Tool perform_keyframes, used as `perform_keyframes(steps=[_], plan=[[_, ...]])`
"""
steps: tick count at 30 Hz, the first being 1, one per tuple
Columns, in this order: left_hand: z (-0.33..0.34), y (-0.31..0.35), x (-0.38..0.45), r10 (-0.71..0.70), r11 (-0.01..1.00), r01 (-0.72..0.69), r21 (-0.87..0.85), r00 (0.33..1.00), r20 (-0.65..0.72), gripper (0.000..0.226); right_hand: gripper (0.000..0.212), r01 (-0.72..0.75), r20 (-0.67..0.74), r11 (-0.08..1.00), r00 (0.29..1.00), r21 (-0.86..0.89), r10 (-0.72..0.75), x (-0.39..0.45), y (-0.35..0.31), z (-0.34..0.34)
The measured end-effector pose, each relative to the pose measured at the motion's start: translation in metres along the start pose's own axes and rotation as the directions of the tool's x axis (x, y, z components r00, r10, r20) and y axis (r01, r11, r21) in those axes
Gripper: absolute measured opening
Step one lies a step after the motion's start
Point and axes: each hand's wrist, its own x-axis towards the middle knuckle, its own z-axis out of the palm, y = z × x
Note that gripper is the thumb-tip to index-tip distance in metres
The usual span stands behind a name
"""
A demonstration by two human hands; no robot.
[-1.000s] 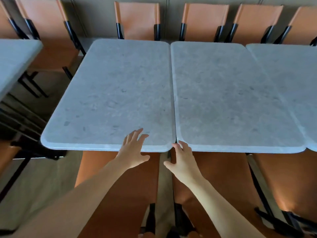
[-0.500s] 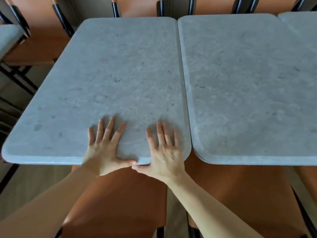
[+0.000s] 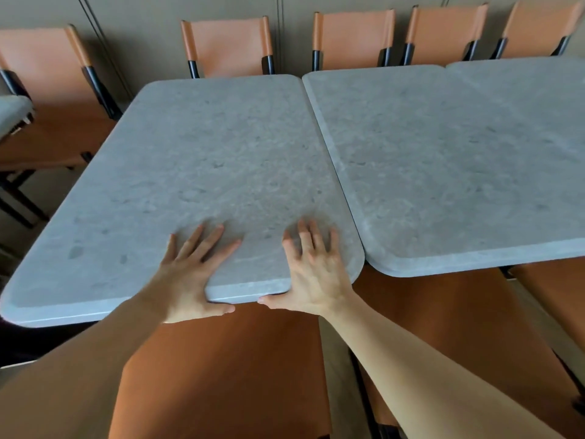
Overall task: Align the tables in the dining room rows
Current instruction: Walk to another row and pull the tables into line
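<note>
A grey stone-topped table (image 3: pixel 202 172) fills the middle of the view. Both my hands lie flat on its near edge with fingers spread. My left hand (image 3: pixel 193 274) rests left of centre, thumb hooked below the edge. My right hand (image 3: pixel 316 274) presses close to the near right corner, thumb also under the rim. A second grey table (image 3: pixel 449 172) stands directly to the right, its long side nearly touching the first with a thin dark gap. Its near edge sits a little farther from me than the first table's. A third table top (image 3: pixel 531 77) adjoins at the far right.
Orange chairs with black frames line the wall behind the tables (image 3: pixel 228 45), (image 3: pixel 354 39). Another orange chair (image 3: pixel 47 99) stands at the left, beside a corner of a further grey table (image 3: pixel 12 112). An orange chair seat (image 3: pixel 228 369) sits tucked under the near edge, below my arms.
Both hands moved from the tables' near edge onto the left table's top and now press flat there. The view pulled back, showing the chairs along the wall again.
</note>
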Motion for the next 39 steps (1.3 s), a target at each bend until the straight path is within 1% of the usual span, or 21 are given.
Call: perform_keyframes(steps=[6,12,15,18,26,28,31,33,39], plan=[[-0.001,-0.003,0.0,0.008,1.0,-0.008,-0.013,1.0,0.011,0.116,0.121,0.006,-0.015,0.998,1.0,-0.064,-0.007,0.0,-0.001,0.003],[0.004,-0.007,0.003,0.043,0.999,-0.043,-0.027,0.999,-0.015,0.115,0.122,0.01,-0.046,0.997,0.999,-0.083,-0.014,0.002,0.001,0.005],[0.005,-0.01,0.005,0.068,0.997,-0.068,-0.025,0.998,-0.014,0.113,0.12,0.019,-0.073,0.996,0.997,-0.082,-0.025,0.004,0.004,0.01],[0.005,-0.009,0.003,0.08,0.996,-0.08,-0.038,0.997,-0.008,0.113,0.122,0.025,-0.07,0.995,0.997,-0.097,-0.032,0.005,0.003,0.011],[0.006,-0.01,0.006,0.072,0.997,-0.072,-0.025,0.997,0.011,0.114,0.123,0.043,-0.044,0.996,0.998,-0.082,-0.047,0.007,0.004,0.009],[0.004,-0.01,0.01,0.07,0.997,-0.069,-0.018,0.998,0.006,0.114,0.124,0.023,-0.038,0.997,0.999,-0.069,-0.025,0.009,0.005,0.009],[0.002,-0.011,0.013,0.06,0.998,-0.06,0.008,0.998,0.025,0.113,0.126,0.031,-0.02,0.997,0.999,-0.07,-0.032,0.013,0.004,0.005],[0.003,-0.012,0.014,0.061,0.998,-0.061,0.002,0.998,0.011,0.113,0.128,0.026,-0.006,0.997,1.0,-0.072,-0.026,0.014,0.005,0.003],[0.002,-0.012,0.015,0.058,0.998,-0.058,-0.001,0.998,0.008,0.112,0.125,0.034,-0.057,0.996,0.998,-0.083,-0.039,0.015,0.007,0.009]])
